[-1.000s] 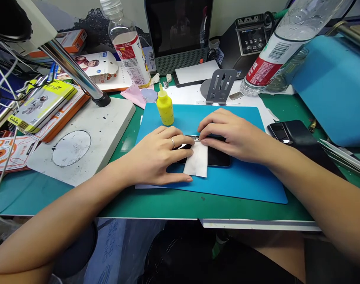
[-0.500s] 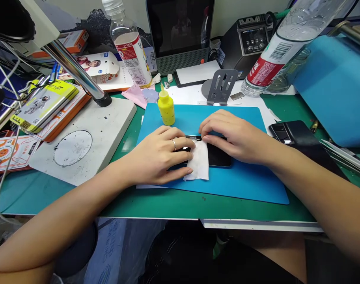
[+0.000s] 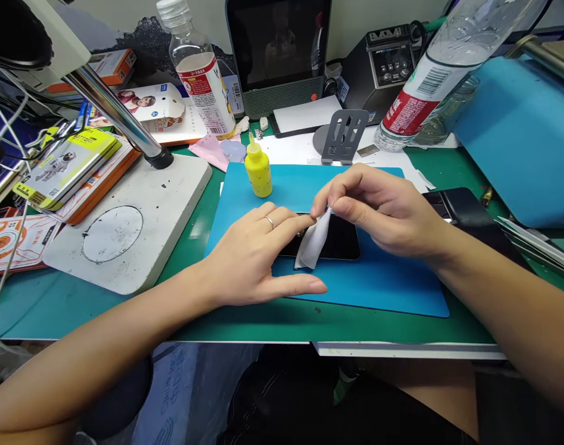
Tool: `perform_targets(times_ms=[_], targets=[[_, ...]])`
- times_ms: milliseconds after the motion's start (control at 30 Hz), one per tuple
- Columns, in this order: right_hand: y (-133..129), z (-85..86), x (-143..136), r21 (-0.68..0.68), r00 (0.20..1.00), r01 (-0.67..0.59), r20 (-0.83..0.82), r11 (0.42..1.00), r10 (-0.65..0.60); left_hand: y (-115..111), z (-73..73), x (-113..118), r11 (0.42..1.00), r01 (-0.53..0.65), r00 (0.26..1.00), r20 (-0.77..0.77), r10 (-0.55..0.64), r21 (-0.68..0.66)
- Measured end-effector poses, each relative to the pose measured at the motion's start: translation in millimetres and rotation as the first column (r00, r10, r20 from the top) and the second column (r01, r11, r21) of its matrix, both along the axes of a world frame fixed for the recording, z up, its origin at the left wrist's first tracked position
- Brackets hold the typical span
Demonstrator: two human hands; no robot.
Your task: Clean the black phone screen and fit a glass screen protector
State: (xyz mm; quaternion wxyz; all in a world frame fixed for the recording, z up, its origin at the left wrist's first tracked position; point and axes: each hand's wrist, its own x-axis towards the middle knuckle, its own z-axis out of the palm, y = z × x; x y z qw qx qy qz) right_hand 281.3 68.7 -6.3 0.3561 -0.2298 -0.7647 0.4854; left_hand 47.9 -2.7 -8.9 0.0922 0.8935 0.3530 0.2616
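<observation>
A black phone [image 3: 341, 240] lies flat on the blue mat [image 3: 378, 287]. Over its middle stands a white tissue [image 3: 313, 242], its top corner pinched between the thumb and index finger of my right hand [image 3: 378, 210]. My left hand [image 3: 263, 253] reaches over the phone's left part, its thumb stretched apart towards the mat and its fingertips close to the tissue's upper edge. It holds nothing that I can see. A yellow dropper bottle [image 3: 258, 170] stands upright on the mat behind my left hand.
A lamp base [image 3: 128, 228] and stacked boxes [image 3: 71, 164] fill the left side. Behind the mat are a metal phone stand [image 3: 346, 137] and two plastic bottles [image 3: 205, 86]. A dark case [image 3: 471, 216] lies beyond my right wrist.
My right hand has taken hold of the tissue, which is now lifted and folded upward instead of lying flat. My left hand's thumb has spread away and its fingers have come off the tissue's left side.
</observation>
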Motion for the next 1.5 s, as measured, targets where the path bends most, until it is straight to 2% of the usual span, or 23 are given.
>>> perform_targets(times_ms=[100,200,300,367,433,533,667,767,833,900,1000,1067,1167,1267,1333,1433,1500], targets=[[-2,-1.5,-2,-0.006,1.000,-0.008,0.005,1.000,0.009,-3,-3.4,4,1.000,-0.027,1.000,-0.011,0.027,0.005],[-5,-1.5,-3,0.056,1.000,0.010,0.029,0.998,-0.012,-5,-5.2,5,1.000,-0.031,1.000,-0.002,0.031,-0.004],[-6,-0.8,-3,0.143,0.997,0.049,0.051,0.989,-0.057,-7,-4.5,6,0.999,-0.018,0.997,0.079,0.022,-0.046],[-6,-0.6,-3,0.169,0.993,0.083,0.065,0.982,-0.095,-7,-3.9,6,0.992,-0.025,0.986,0.163,0.044,-0.120],[-5,-0.8,-1,0.158,0.990,0.092,0.088,0.983,-0.107,-7,-4.0,6,0.973,-0.044,0.962,0.253,0.102,-0.226],[-3,-1.7,0,0.109,0.989,0.030,0.140,0.994,-0.045,-5,-5.4,6,0.935,-0.044,0.906,0.381,0.186,-0.351],[-3,-0.3,1,0.125,0.981,-0.022,0.193,0.992,-0.002,-4,-5.5,5,0.905,0.043,0.828,0.522,0.204,-0.423],[-5,2.8,2,0.106,0.979,-0.024,0.202,0.994,0.002,-3,-5.3,2,0.894,0.103,0.803,0.567,0.184,-0.435],[-3,3.3,3,0.133,0.974,-0.011,0.227,0.991,-0.020,-1,-7.1,0,0.906,0.060,0.824,0.534,0.192,-0.418],[1,1.3,3,0.227,0.955,-0.014,0.293,0.974,-0.055,4,-10.2,-3,0.932,-0.069,0.877,0.424,0.227,-0.357],[9,-3.9,3,0.388,0.907,-0.055,0.404,0.920,-0.116,11,-13.6,-7,0.947,-0.262,0.942,0.167,0.293,-0.184],[13,-6.0,4,0.449,0.884,-0.032,0.429,0.893,-0.184,13,-12.7,-8,0.948,-0.313,0.946,0.063,0.317,-0.067],[16,-5.9,5,0.487,0.868,0.070,0.400,0.871,-0.293,9,-7.9,-9,0.963,-0.261,0.965,0.039,0.259,0.069],[16,-5.0,5,0.492,0.863,0.126,0.374,0.861,-0.340,2,-5.5,-5,0.991,-0.053,0.997,-0.049,0.059,0.120],[15,-5.1,5,0.489,0.864,0.137,0.366,0.862,-0.345,-1,-7.4,-2,0.997,0.028,0.987,-0.161,-0.016,0.071],[15,-5.9,5,0.486,0.864,0.151,0.358,0.861,-0.354,-3,-12.6,2,0.998,0.022,0.947,-0.317,-0.040,-0.060],[16,-6.5,4,0.482,0.859,0.167,0.356,0.860,-0.367,-4,-14.5,3,0.992,0.028,0.931,-0.358,-0.070,-0.122]])
